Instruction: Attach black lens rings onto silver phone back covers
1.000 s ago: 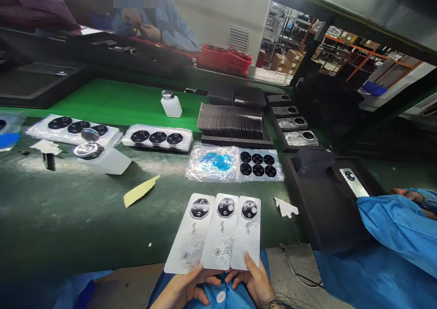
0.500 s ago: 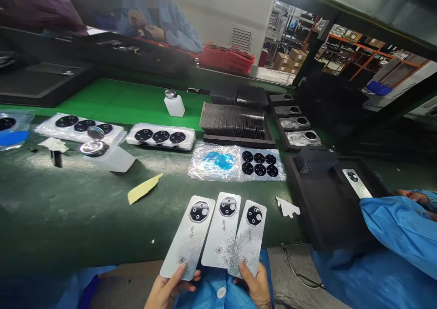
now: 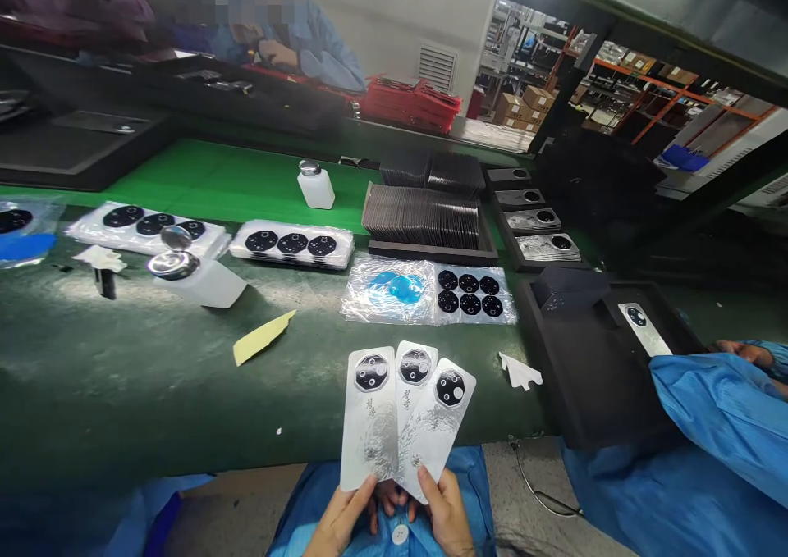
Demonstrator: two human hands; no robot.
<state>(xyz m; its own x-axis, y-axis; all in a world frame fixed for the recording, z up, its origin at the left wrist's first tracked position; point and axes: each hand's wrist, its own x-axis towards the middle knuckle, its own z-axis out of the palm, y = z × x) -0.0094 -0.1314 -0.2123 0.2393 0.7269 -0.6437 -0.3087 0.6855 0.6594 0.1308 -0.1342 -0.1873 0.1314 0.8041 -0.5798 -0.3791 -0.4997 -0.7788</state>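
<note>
Three silver phone back covers [image 3: 400, 413] with black octagonal camera rings are fanned out and overlapping above the table's front edge. My left hand [image 3: 338, 520] grips the bottom of the left cover. My right hand [image 3: 444, 512] pinches the bottom of the right cover, and the middle one sits between them. Both hands are low in the view, over my blue smock. Only their upper parts show.
Sheets of black camera rings [image 3: 469, 292], a blue film [image 3: 394, 288], a yellow strip [image 3: 263, 337], two dispenser bottles [image 3: 197, 276], a tray of dark plates [image 3: 424, 216] and black trays with covers [image 3: 616, 360] lie on the green table. A co-worker's blue sleeve [image 3: 714, 409] is at right.
The three covers, spread side by side a second ago, have been drawn together into a tight overlapping fan, and both hands have moved closer at their bottoms.
</note>
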